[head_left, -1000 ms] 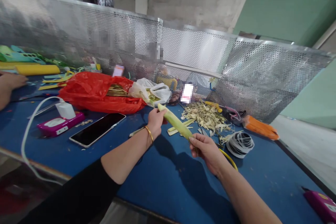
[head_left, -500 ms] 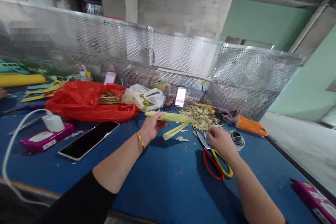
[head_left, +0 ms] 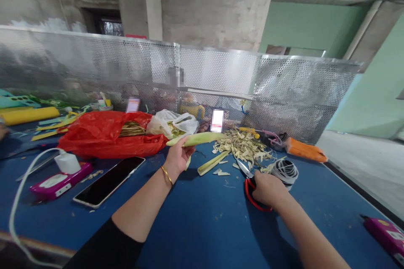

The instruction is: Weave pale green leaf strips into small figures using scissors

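Observation:
My left hand (head_left: 180, 155) is closed around a long pale green husk leaf (head_left: 202, 138), holding it above the table with its tip pointing right. My right hand (head_left: 268, 188) is closed over the handles of a pair of scissors (head_left: 245, 169). The red loop shows, while the yellow one is hidden under my fingers. The scissors lie on the table, blades toward the scrap pile. Between my hands lies a folded green leaf strip (head_left: 213, 163) with small cut pieces near it. Beyond it is a heap of dry husk scraps (head_left: 244, 145).
On the blue table (head_left: 202, 222) are a red plastic bag (head_left: 94, 134), a white bag (head_left: 160, 124), a phone (head_left: 110, 180), a purple power strip (head_left: 59, 183) and an orange packet (head_left: 306, 150). A roll of white cord (head_left: 285, 172) sits right. A perforated metal screen (head_left: 217, 67) stands behind.
My right hand has come down onto the scissors' handles and closed on them. The husk leaf in my left hand has shifted slightly left, away from the strip on the table.

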### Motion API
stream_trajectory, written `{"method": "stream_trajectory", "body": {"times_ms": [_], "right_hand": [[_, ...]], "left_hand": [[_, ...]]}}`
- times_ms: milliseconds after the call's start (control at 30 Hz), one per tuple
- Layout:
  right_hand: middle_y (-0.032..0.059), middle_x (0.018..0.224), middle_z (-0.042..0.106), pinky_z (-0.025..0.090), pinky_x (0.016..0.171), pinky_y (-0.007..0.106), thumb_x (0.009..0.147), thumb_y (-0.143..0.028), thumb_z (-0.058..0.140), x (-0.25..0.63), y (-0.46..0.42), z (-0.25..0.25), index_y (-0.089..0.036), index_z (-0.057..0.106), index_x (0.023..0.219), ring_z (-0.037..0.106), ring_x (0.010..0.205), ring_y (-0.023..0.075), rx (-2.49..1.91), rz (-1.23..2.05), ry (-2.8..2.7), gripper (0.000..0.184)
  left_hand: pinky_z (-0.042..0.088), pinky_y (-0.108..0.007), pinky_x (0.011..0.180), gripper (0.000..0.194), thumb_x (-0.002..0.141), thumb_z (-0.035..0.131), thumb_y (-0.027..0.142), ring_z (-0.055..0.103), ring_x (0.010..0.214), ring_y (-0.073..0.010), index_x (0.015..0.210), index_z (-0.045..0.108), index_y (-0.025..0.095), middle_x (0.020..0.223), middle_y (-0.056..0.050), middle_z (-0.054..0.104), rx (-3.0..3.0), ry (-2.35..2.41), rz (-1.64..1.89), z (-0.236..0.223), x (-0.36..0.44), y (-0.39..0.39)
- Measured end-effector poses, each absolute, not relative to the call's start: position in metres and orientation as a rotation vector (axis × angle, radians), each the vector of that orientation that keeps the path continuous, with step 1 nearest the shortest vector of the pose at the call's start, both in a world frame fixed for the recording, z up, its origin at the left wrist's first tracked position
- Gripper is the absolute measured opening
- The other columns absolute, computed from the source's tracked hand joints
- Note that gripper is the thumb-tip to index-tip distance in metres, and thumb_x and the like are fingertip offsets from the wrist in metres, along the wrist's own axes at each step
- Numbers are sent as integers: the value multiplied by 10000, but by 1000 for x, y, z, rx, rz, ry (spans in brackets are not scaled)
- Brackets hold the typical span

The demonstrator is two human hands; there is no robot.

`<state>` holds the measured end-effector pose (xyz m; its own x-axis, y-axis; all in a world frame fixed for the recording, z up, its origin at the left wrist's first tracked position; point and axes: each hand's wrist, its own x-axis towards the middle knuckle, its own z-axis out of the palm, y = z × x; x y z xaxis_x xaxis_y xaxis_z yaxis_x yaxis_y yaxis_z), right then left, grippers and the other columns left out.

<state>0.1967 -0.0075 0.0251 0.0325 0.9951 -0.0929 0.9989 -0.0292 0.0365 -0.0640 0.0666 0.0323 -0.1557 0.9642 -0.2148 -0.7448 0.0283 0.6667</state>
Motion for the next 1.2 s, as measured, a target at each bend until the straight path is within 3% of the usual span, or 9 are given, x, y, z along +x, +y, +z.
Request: {"method": "stream_trajectory", "body": {"times_ms": [100, 167, 300, 433, 500, 667, 967, 1200], "right_hand": [[233, 997, 686, 439, 694, 375, 701, -124, 553, 200, -5, 30, -106, 610, 1018, 649, 937, 356, 2257, -55, 2150, 322], [187, 928, 698, 440, 648, 354, 701, -154, 560, 202, -5, 35, -133, 610, 1009, 662, 839, 315, 2375, -292, 2242, 313], [62, 758, 685, 460, 547, 307, 658, -198, 579, 198, -7, 38, -165, 601, 956, 609, 545, 179, 2501, -1729, 2362, 300], [24, 737, 683, 505, 638, 254, 619, -268, 741, 179, -14, 30, -177, 614, 843, 629, 600, 128, 2191, -2828, 2155, 273], [18, 729, 681, 517, 689, 263, 623, -351, 796, 169, -17, 26, -184, 629, 841, 652, 642, 138, 2045, -3108, 1976, 321], [3, 717, 667, 509, 786, 304, 660, -540, 767, 161, -21, 21, -205, 634, 826, 653, 683, 151, 1801, -3303, 1817, 396], [-16, 637, 599, 512, 649, 278, 741, -572, 696, 168, -15, 23, -216, 562, 792, 566, 579, 119, 1954, -3416, 1652, 383], [-23, 600, 575, 468, 522, 242, 698, -600, 717, 168, -11, 18, -199, 572, 812, 510, 513, 103, 2199, -3274, 1723, 441]], "left_hand": [[488, -170, 450, 63, 841, 550, 130, 600, 468, -99, 799, 594, 147, 622, -6, 650, 364, 788, 1555, 33, -64, 65], [487, -166, 452, 69, 844, 548, 136, 608, 481, -100, 796, 592, 157, 629, -4, 653, 360, 786, 1566, 33, -65, 66], [495, -166, 463, 49, 822, 566, 140, 617, 500, -101, 800, 589, 178, 648, 9, 659, 365, 786, 1612, 32, -65, 67], [503, -172, 475, 44, 797, 593, 149, 612, 503, -96, 814, 588, 190, 667, 20, 658, 394, 820, 1660, 33, -64, 66], [507, -175, 485, 45, 805, 588, 156, 607, 508, -93, 831, 590, 193, 678, 23, 658, 419, 833, 1684, 33, -62, 65], [505, -192, 499, 40, 830, 578, 150, 609, 558, -113, 845, 595, 183, 702, 10, 673, 456, 825, 1688, 33, -57, 61], [503, -206, 463, 84, 798, 600, 137, 623, 578, -119, 875, 615, 169, 773, -5, 682, 565, 822, 1612, 26, -42, 52], [505, -232, 452, 58, 799, 596, 120, 617, 555, -130, 844, 611, 153, 746, -7, 675, 571, 823, 1603, 26, -36, 46]]}}
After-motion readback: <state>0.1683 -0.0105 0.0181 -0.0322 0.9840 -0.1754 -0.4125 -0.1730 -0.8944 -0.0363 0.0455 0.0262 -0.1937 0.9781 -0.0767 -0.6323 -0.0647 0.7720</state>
